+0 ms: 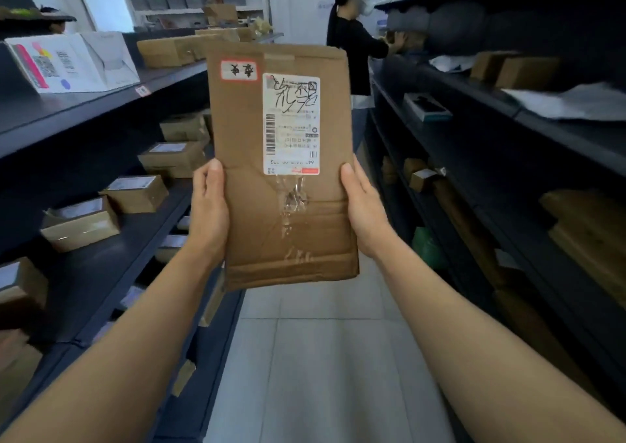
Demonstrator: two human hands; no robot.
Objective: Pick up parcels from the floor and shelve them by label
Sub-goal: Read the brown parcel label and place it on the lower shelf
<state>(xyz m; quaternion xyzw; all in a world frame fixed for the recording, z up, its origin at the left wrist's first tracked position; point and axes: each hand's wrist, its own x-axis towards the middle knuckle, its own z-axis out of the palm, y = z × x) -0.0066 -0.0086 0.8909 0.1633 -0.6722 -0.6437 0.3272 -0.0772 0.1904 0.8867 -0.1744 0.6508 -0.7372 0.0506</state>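
While the left hand (208, 205) and right hand (364, 209) each clasp a long side edge, the flat cardboard parcel (283, 165) stands upright in mid-aisle, between the shelves (101, 110), long axis vertical. Its white shipping label (291, 124) reads upside down, scrawled over in marker and illegible; a red-bordered sticker (238, 70) carries handwritten characters.

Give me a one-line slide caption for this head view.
Both hands, left and right, hold a flat cardboard parcel upright, label facing the camera, between dark shelves.
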